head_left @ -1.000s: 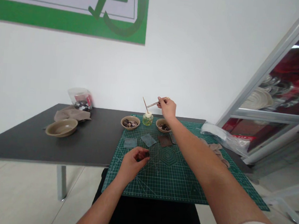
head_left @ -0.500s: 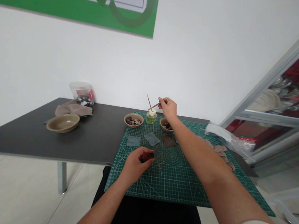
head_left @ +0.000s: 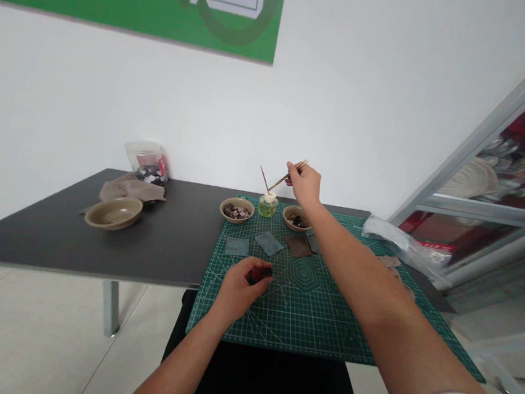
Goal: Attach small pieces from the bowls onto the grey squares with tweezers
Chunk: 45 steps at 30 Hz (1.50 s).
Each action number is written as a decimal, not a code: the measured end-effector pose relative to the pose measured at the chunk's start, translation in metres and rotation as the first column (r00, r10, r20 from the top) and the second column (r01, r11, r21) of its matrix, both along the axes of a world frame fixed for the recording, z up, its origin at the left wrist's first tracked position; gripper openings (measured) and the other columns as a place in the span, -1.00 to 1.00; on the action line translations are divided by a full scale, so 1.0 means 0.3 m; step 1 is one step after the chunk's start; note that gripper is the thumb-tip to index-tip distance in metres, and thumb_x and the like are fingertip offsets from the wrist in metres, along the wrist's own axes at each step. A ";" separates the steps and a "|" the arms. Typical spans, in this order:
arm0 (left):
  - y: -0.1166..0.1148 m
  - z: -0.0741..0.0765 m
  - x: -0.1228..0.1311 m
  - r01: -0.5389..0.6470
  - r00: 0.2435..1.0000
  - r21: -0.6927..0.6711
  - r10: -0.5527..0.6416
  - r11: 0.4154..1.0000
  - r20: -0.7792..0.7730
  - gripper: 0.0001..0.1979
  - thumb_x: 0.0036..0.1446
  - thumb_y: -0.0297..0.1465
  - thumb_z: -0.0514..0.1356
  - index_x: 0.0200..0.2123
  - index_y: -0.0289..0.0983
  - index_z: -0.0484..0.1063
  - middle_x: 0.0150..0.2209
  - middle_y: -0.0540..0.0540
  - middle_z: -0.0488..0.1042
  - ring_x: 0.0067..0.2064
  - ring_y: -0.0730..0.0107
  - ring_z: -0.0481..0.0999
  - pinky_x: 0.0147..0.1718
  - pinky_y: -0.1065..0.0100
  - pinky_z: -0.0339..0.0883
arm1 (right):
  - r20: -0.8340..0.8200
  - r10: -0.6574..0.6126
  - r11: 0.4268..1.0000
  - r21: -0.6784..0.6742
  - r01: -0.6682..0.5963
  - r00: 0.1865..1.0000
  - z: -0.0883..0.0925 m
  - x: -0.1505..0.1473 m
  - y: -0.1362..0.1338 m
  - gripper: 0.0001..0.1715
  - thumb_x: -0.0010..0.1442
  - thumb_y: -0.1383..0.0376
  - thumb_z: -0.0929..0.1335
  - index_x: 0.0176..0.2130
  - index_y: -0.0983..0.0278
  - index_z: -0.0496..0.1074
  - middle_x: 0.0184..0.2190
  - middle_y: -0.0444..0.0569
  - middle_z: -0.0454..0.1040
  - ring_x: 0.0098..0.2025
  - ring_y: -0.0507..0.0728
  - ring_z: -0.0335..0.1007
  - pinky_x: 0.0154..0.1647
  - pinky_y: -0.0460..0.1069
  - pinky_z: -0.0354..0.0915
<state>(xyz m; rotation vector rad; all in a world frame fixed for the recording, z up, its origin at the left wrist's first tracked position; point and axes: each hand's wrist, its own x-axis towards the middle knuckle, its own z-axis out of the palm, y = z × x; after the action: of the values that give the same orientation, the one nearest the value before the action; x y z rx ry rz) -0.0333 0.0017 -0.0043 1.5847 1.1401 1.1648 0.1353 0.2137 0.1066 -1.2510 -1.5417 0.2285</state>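
My left hand (head_left: 242, 287) is curled around a small dark, stone-like piece (head_left: 264, 274) just above the green cutting mat (head_left: 279, 321); the fingers partly hide it. Raised over the mat's far edge, my right hand (head_left: 306, 183) pinches a thin wooden stick (head_left: 281, 182). Its lower end meets the pale mouth of a small glass jar (head_left: 268, 206) of yellow-green liquid. Another thin stick (head_left: 263, 176) leans in that jar. On either side stand a left bowl (head_left: 252, 215) and a right bowl (head_left: 284, 219), both with small dark and light pieces.
Several flat squares lie mid-mat, among them a blue-grey one (head_left: 236, 247) and a brown one (head_left: 298, 247). To the left are a beige bowl (head_left: 112, 224), a crumpled cloth (head_left: 128, 188) and a clear tub (head_left: 142, 153). A plastic bag (head_left: 400, 243) lies at right.
My right hand has risen slightly and shifted right, so the stick slants more steeply with its lower end at the jar's mouth. My left hand stays almost still around the dark piece.
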 end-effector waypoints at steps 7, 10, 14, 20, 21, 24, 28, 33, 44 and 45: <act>0.002 -0.008 -0.003 0.004 1.000 0.006 -0.004 1.000 -0.011 -0.80 0.03 -0.38 0.26 -0.22 -0.25 0.48 -0.43 0.01 0.46 -0.40 0.46 0.42 -0.36 0.39 0.31 | -0.065 0.035 0.998 -0.041 -0.038 0.997 0.000 0.003 -0.003 -0.55 0.23 -0.04 0.28 -0.40 0.29 0.38 -0.53 -0.07 0.50 -0.52 0.07 0.50 -0.47 -0.09 0.41; 0.000 -0.005 -0.005 0.004 1.000 0.016 -0.004 1.000 -0.018 -0.80 0.03 -0.38 0.26 -0.22 -0.25 0.48 -0.42 0.01 0.46 -0.39 0.46 0.43 -0.36 0.39 0.31 | -0.067 0.047 0.998 -0.045 -0.050 0.997 -0.010 -0.003 0.003 -0.53 0.23 -0.05 0.27 -0.40 0.29 0.38 -0.53 -0.07 0.50 -0.51 0.06 0.51 -0.47 -0.11 0.41; -0.002 0.002 -0.005 0.006 1.000 0.014 -0.005 1.000 -0.028 -0.81 0.03 -0.39 0.26 -0.22 -0.25 0.48 -0.41 0.01 0.47 -0.38 0.46 0.43 -0.35 0.39 0.31 | -0.033 0.040 0.997 -0.067 -0.042 0.999 -0.017 -0.011 0.009 -0.51 0.24 -0.07 0.25 -0.38 0.29 0.39 -0.52 -0.07 0.50 -0.49 0.06 0.51 -0.44 -0.11 0.42; 0.001 -0.004 -0.004 0.015 1.000 0.005 -0.015 1.000 -0.017 -0.80 0.03 -0.40 0.26 -0.22 -0.25 0.48 -0.40 0.00 0.47 -0.39 0.47 0.43 -0.36 0.39 0.31 | 0.035 0.019 0.997 -0.075 -0.016 0.999 -0.001 -0.015 0.019 -0.57 0.27 -0.01 0.26 -0.36 0.28 0.39 -0.51 -0.06 0.50 -0.50 0.07 0.51 -0.42 -0.08 0.40; 0.001 -0.005 -0.004 0.015 1.000 0.006 -0.015 1.000 -0.015 -0.80 0.03 -0.40 0.26 -0.22 -0.25 0.48 -0.40 0.00 0.47 -0.39 0.47 0.43 -0.36 0.39 0.31 | 0.072 0.007 0.997 -0.079 -0.001 0.997 0.005 -0.017 0.024 -0.58 0.27 0.00 0.25 -0.36 0.28 0.39 -0.52 -0.06 0.50 -0.49 0.08 0.51 -0.39 -0.07 0.40; 0.000 -0.008 -0.003 0.008 1.000 0.007 -0.008 1.000 -0.016 -0.80 0.03 -0.40 0.26 -0.22 -0.26 0.48 -0.40 0.00 0.47 -0.38 0.46 0.43 -0.35 0.39 0.31 | 0.182 -0.023 0.995 -0.091 0.040 0.983 0.024 -0.027 0.037 -0.60 0.30 0.06 0.24 -0.37 0.28 0.40 -0.55 -0.06 0.50 -0.48 0.10 0.51 -0.30 -0.04 0.39; -0.001 -0.011 -0.003 0.009 1.000 0.011 -0.009 1.000 -0.022 -0.80 0.03 -0.40 0.25 -0.22 -0.25 0.48 -0.40 0.00 0.47 -0.38 0.47 0.43 -0.35 0.39 0.32 | 0.304 -0.018 0.992 -0.111 0.054 0.952 0.037 -0.052 0.042 -0.62 0.30 0.12 0.25 -0.43 0.29 0.41 -0.58 -0.02 0.51 -0.40 0.14 0.54 -0.24 -0.03 0.36; -0.001 -0.011 -0.002 0.011 0.999 0.006 -0.011 1.000 -0.031 -0.80 0.03 -0.41 0.25 -0.21 -0.24 0.48 -0.41 0.01 0.46 -0.39 0.47 0.42 -0.36 0.40 0.31 | 0.255 -0.013 0.990 -0.135 0.049 0.967 0.004 -0.074 0.038 -0.55 0.34 0.04 0.19 -0.35 0.29 0.41 -0.47 0.03 0.55 -0.31 0.16 0.55 -0.23 -0.03 0.38; 0.003 -0.007 -0.009 0.020 0.999 -0.001 -0.020 1.000 -0.046 -0.79 0.03 -0.38 0.25 -0.21 -0.24 0.48 -0.41 0.00 0.46 -0.39 0.45 0.43 -0.36 0.39 0.32 | -0.046 0.065 0.994 -0.084 -0.069 0.997 -0.010 -0.038 0.036 -0.50 0.32 -0.09 0.13 -0.22 0.25 0.32 -0.51 -0.09 0.48 -0.54 0.04 0.48 -0.50 -0.11 0.40; 0.003 -0.007 -0.009 0.020 0.999 0.001 -0.020 1.000 -0.044 -0.79 0.03 -0.38 0.25 -0.21 -0.25 0.48 -0.42 0.00 0.46 -0.39 0.45 0.43 -0.36 0.39 0.32 | -0.049 0.064 0.994 -0.081 -0.068 0.997 -0.007 -0.035 0.035 -0.51 0.32 -0.08 0.14 -0.22 0.25 0.32 -0.51 -0.09 0.47 -0.54 0.04 0.48 -0.51 -0.11 0.41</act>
<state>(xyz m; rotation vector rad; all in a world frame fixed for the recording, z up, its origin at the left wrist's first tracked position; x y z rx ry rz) -0.0361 0.0025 -0.0064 1.6266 1.1497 1.1225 0.1248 0.2241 0.1044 -1.2517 -1.5485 0.3648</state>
